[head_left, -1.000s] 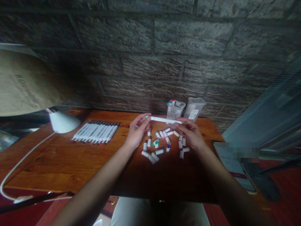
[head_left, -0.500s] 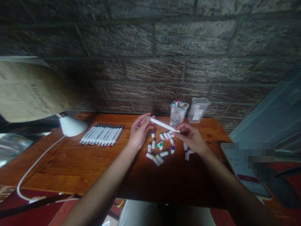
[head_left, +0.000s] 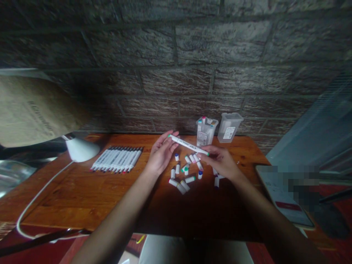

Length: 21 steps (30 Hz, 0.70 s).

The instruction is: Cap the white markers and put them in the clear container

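A white marker [head_left: 189,145] with green ends is held up over the table, sloping down to the right, black print showing on its barrel. The fingers of my left hand [head_left: 161,153] are closed around its left end. At the other end, my right hand [head_left: 220,158] pinches it near the green tip. Below and between my hands lie several loose marker caps [head_left: 189,179], white with coloured ends, some standing upright. A few more caps [head_left: 217,182] lie under my right hand, partly hidden by it.
A row of white markers [head_left: 117,159] lies side by side on the wooden table [head_left: 110,198]. Two clear plastic containers stand by the brick wall: one holding several markers [head_left: 202,137], another [head_left: 229,128] beside it. A lamp [head_left: 82,148] is left; a tablet [head_left: 288,205] lies right.
The marker has turned in my fingers, so its black print now faces me. Both hands still hold its ends. The view has shifted slightly.
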Each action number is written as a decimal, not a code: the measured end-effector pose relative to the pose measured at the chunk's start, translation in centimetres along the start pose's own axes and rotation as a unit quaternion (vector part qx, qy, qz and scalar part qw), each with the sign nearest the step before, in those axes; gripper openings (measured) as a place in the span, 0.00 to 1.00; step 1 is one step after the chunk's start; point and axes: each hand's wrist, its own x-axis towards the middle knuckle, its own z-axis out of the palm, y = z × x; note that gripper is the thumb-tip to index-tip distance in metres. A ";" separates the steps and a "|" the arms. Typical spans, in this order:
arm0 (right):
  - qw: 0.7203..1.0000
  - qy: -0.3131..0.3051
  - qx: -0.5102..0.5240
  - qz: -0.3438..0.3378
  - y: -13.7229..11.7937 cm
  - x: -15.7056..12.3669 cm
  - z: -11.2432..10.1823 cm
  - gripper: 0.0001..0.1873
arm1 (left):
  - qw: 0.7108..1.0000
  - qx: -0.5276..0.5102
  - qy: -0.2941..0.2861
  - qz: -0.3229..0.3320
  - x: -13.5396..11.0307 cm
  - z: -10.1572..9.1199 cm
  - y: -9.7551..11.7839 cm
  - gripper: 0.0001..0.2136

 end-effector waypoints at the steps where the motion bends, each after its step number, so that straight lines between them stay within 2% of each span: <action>1: 1.000 -0.003 -0.008 -0.004 0.0 0.0 0.0 0.13 | 1.000 0.003 -0.003 -0.001 0.0 0.0 0.0 0.13; 6: 0.999 -0.018 -0.035 -0.018 0.1 0.0 -0.2 0.13 | 1.000 -0.003 -0.004 0.001 -0.1 0.0 0.2 0.14; 14: 1.000 -0.026 -0.003 -0.010 -0.4 -0.2 -0.1 0.12 | 1.000 -0.025 -0.007 0.015 -0.1 0.1 0.2 0.13; 21: 0.995 -0.096 0.017 0.018 -0.3 -0.6 0.3 0.14 | 0.999 -0.046 -0.008 0.012 -0.2 0.2 0.2 0.14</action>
